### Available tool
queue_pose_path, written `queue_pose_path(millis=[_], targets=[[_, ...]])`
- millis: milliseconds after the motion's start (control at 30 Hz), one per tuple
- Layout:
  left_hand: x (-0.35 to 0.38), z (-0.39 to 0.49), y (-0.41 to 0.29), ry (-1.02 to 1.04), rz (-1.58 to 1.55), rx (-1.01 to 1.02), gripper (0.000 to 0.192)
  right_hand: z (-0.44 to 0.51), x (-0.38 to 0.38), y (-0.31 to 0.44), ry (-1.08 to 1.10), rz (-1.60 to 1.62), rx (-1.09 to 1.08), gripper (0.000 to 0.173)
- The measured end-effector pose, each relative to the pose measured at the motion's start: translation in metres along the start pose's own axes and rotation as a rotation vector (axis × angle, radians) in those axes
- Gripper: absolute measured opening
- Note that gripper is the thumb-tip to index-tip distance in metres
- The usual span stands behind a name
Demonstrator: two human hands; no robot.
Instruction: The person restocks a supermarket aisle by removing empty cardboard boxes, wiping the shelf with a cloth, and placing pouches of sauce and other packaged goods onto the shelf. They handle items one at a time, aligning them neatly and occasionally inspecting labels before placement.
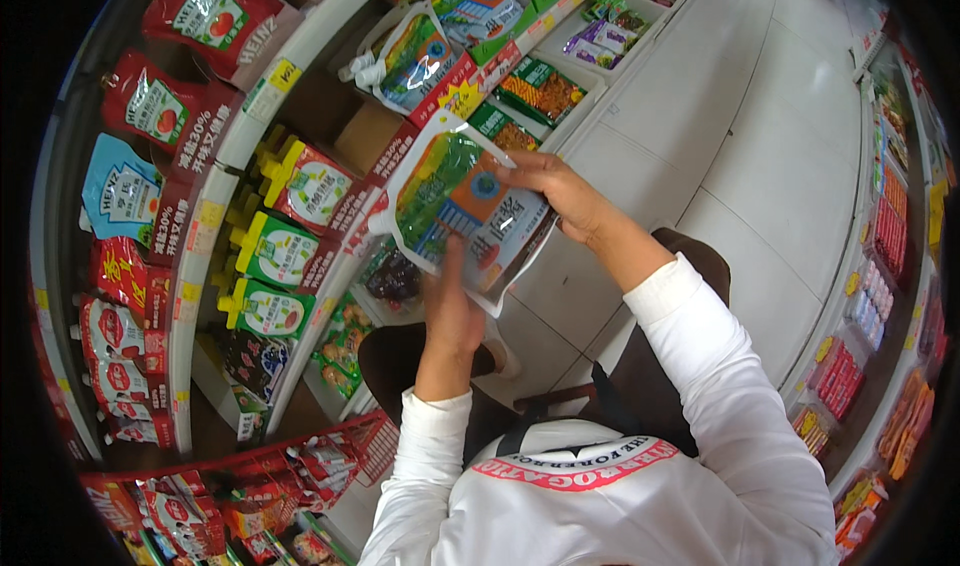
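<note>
A large plastic spout pouch [480,210] with a green, orange and blue printed front lies tilted between my two hands, its white spout facing left. My left hand [454,307] grips its near edge, with the thumb on the printed front. At the far right edge, my right hand [559,191] holds the pouch with fingers over the front. Similar spouted pouches [416,60] stand in a carton on the shelf just beyond. Nearer on that shelf are green pouches with yellow spouts [277,247].
Red Heinz ketchup pouches [157,105] fill the upper shelf at left. Below are white trays [592,90] of packaged snacks. A red wire rack [375,446] of packets stands at lower left. White floor tiles [675,123] run between this shelving and the shelves of sausages [889,240] at right.
</note>
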State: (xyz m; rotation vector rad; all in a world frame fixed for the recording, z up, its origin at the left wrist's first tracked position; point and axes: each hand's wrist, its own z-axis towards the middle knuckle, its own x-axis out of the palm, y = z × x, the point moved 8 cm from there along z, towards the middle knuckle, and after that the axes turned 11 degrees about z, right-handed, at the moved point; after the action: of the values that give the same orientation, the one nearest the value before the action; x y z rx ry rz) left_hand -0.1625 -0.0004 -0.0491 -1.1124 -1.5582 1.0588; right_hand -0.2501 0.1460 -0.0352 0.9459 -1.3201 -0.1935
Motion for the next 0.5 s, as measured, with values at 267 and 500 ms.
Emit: queue_pose_path(millis=[267, 500], targets=[[0.015, -0.008, -0.012, 0.075, 0.044, 0.014, 0.041, 0.000, -0.004, 0.004, -0.026, 0.024, -0.035, 0.036], [0.015, -0.005, -0.013, 0.069, 0.042, 0.019, 0.044, 0.003, -0.009, 0.003, -0.054, 0.018, -0.042, 0.027]])
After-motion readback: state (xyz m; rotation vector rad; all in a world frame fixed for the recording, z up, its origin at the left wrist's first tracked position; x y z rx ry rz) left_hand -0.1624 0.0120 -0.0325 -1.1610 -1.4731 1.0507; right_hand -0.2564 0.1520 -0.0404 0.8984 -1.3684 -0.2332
